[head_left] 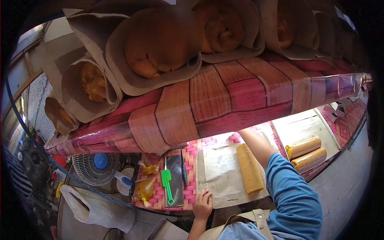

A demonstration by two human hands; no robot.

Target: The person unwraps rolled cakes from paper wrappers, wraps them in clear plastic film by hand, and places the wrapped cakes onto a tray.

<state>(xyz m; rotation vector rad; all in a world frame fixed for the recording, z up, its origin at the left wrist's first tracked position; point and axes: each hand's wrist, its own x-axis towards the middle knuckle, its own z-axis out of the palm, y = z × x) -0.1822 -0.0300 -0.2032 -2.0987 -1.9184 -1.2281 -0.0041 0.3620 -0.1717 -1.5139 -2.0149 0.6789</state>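
My left hand (203, 204) rests at the front left corner of a sheet of baking paper (219, 172), its fingers loosely bent and apart. Along the right side of that paper lies a golden-brown roll cake (250, 169), apart from my left hand. My right forearm (258, 147), in a blue sleeve, reaches past the roll cake and under the shelf; the shelf's edge hides my right hand. Left of the paper, a green spatula (166, 182) lies on a dark flat board (175, 192), and a dark long blade-like tool (184, 170) lies beside it.
A pink wood-patterned shelf (192, 108) crosses above, bearing several paper-lined baked cakes (160, 48). Two glossy roll cakes (308, 154) lie on a paper-covered tray (302, 130) at right. Tied bags of yellow filling (145, 189), a fan (95, 168) and a white sack (98, 206) are left.
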